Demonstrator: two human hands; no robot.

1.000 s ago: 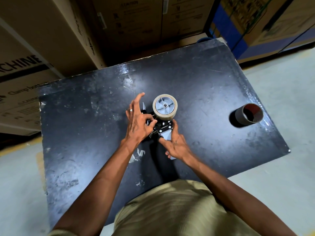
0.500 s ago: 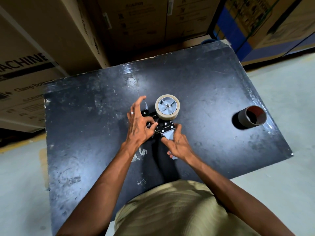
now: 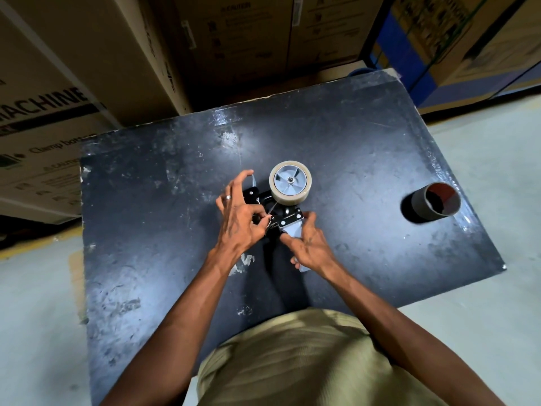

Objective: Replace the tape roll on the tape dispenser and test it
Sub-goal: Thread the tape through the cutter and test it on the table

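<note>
A person stands at a dark, scuffed table with both bare arms stretched over it, and the tape dispenser lies on its side near the middle of the top, right between the two hands. A tape roll sits on the dispenser's pale grey hub at the far end, its flat face turned upward, clear of both hands and just beyond their fingertips. The left hand is at the left side of the dispenser's black frame; its thumb and forefinger are drawn narrowly together at the metal front part, where a thin strand of tape runs down from the roll toward them, though I cannot tell whether they actually pinch it. The other fingers of that hand fan out loosely above the frame, one of them wearing a ring. The right hand comes in from the near side and its grip is closed around the dispenser's pale handle, thumb lying along the top toward the black bracket, fingers curled underneath. Well apart from all this, near the right edge of the table, an empty cardboard core lies on its side with its open end facing up and to the right. Stacked cardboard boxes stand behind the table, and pale concrete floor shows around it.
</note>
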